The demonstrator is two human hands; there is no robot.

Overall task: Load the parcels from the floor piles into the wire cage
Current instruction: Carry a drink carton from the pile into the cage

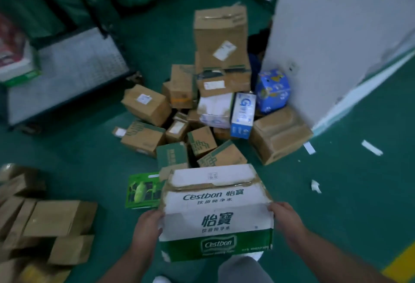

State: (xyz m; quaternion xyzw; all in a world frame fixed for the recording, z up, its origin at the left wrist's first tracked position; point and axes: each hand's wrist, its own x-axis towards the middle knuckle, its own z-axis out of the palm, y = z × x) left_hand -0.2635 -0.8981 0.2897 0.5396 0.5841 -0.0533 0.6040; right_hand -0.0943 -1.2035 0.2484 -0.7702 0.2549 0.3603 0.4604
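Spreading across green floor [350, 204], parcels [215, 105] heap against a white pillar [336, 35].

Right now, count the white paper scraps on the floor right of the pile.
3 scraps: one beside the dented brown box, one farther right, one nearer you. More may hide under parcels.

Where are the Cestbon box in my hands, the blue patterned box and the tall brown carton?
Cestbon box [215, 206]: head view, on its white printed panel.
Blue patterned box [272, 90]: head view, on its front face.
Tall brown carton [221, 31]: head view, on its broad face above the label.
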